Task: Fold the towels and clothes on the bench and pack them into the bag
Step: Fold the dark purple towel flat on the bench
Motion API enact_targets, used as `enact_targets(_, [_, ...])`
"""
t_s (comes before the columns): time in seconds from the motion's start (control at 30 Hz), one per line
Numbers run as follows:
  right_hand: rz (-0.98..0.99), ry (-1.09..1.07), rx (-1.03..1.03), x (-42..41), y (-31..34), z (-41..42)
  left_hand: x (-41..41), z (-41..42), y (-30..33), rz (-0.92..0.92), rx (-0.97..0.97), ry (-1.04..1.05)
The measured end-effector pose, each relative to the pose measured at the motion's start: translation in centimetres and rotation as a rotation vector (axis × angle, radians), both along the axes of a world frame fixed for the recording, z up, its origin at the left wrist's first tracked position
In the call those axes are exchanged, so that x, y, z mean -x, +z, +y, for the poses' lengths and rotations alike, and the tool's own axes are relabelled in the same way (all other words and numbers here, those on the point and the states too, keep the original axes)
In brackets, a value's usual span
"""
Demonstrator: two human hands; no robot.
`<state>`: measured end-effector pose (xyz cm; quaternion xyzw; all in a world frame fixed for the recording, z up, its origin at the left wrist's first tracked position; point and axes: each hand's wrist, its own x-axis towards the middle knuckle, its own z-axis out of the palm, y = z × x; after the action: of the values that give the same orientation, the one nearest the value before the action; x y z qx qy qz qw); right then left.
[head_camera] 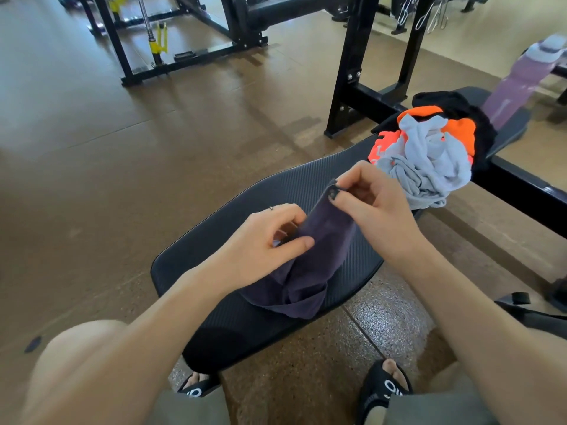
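A dark purple cloth (310, 271) hangs crumpled over the near end of the black padded bench (276, 191). My left hand (264, 243) pinches its left edge between thumb and fingers. My right hand (371, 204) pinches its upper corner and lifts it above the pad. Farther along the bench lies a heap of clothes: a light grey garment (429, 167) on top, an orange one (460, 130) under it, a black one (451, 102) behind. A dark bag (534, 314) shows at the right edge, mostly cut off.
A lilac bottle (527, 78) lies at the bench's far end. Black rack uprights (352, 62) stand behind the bench, and more gym frames (184, 56) stand on the brown floor at the back left. My knees and sandalled feet (386, 388) are at the bottom.
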<state>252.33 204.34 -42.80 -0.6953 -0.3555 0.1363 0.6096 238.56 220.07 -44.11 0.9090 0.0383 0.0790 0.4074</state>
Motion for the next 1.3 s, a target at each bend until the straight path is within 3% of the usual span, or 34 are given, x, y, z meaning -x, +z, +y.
enact_targets(0.13, [-0.061, -0.022, -0.01, 0.4, 3.1, -0.9, 1.0, -1.0, 0.2, 0.01, -0.16, -0.129])
enact_targets(0.3, [-0.163, -0.116, -0.04, -0.1, 7.4, -2.0, 2.9, -0.9, -0.9, 0.143, -0.414, -0.102])
enact_targets(0.37, [-0.219, -0.165, 0.014, -0.2, 8.2, -2.6, 3.5, -0.6, -0.8, 0.172, -0.424, -0.059])
enact_targets(0.47, [-0.276, -0.274, 0.1, -1.1, 8.4, -3.8, 4.2, 0.1, 0.3, 0.091, -0.42, 0.008])
enact_targets(0.6, [-0.171, -0.431, 0.111, -2.9, 8.2, -5.6, 4.6, 0.9, 3.2, -0.026, -0.442, 0.023])
enact_targets(0.8, [-0.114, -0.47, 0.098, -3.3, 8.8, -8.3, 5.0, 0.7, 6.8, -0.092, -0.598, 0.106])
enact_targets(0.93, [-0.146, -0.475, 0.117, -3.0, 8.6, -9.3, 5.5, 0.4, 7.8, -0.008, -0.609, 0.262])
enact_targets(1.03, [-0.125, -0.512, 0.131, -2.9, 8.4, -9.4, 5.9, 0.8, 7.7, 0.023, -0.64, 0.263])
enact_targets(1.3, [-0.023, -0.498, 0.139, -3.5, 8.8, -8.5, 5.7, 3.3, 8.9, -0.134, -0.47, 0.217])
